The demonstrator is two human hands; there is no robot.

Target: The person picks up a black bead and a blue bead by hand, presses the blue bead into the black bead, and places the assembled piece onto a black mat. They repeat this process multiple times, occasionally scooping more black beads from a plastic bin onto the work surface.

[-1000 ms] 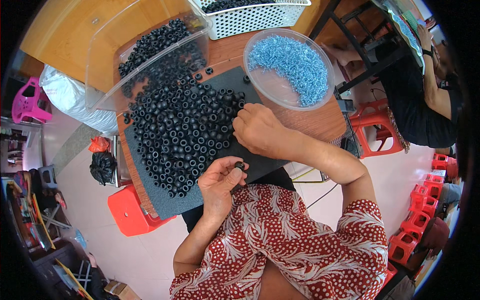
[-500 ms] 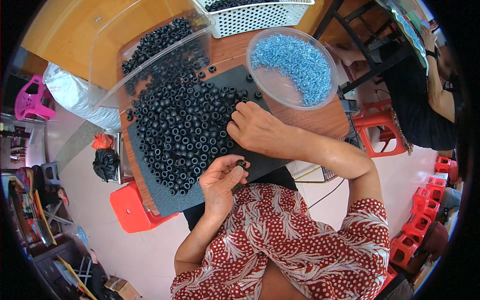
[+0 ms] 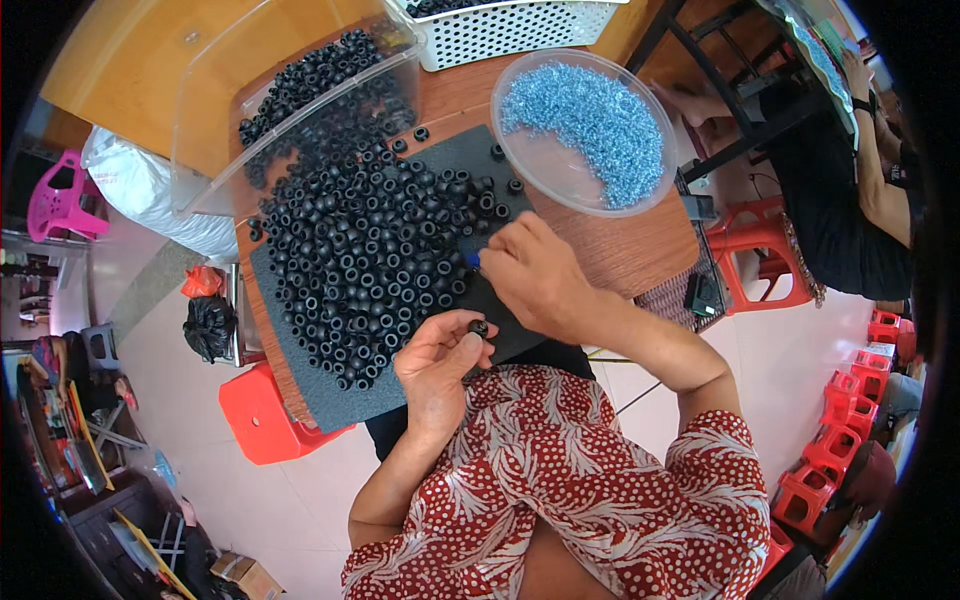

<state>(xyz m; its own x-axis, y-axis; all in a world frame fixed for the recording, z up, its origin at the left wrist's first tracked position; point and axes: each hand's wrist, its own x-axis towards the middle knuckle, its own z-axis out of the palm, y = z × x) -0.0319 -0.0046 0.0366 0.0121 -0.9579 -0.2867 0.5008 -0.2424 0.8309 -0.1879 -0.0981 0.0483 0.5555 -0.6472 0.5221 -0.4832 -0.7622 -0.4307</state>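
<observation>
— See the left hand (image 3: 437, 362)? It's pinching one black rubber ring (image 3: 478, 327) between thumb and fingertips, holding it up just off the near edge of the dark foam mat (image 3: 330, 395).

— And the right hand (image 3: 535, 275)?

— A second ago it lay lower and flatter over the mat, knuckles toward the heap. Now it has lifted a little and its fingers are drawn together on a tiny blue piece (image 3: 472, 260) at the fingertips, right at the edge of the pile of black rings (image 3: 370, 250).

— So it fetched one from the bowl?

— I can't say where it came from. The clear bowl of blue bits (image 3: 590, 120) sits just beyond that hand, on the wooden table (image 3: 640, 250). But the blue speck wasn't showing before, and it is now.

— What do you make of it?

— My guess is the two parts are about to meet: ring in the left, blue insert in the right, still a small gap between them. The left hand has barely moved in that time, so it's waiting.

— And the rest?

— The tipped clear tub (image 3: 290, 90) spills more rings onto the mat, and a white basket (image 3: 510, 30) stands behind it.
</observation>
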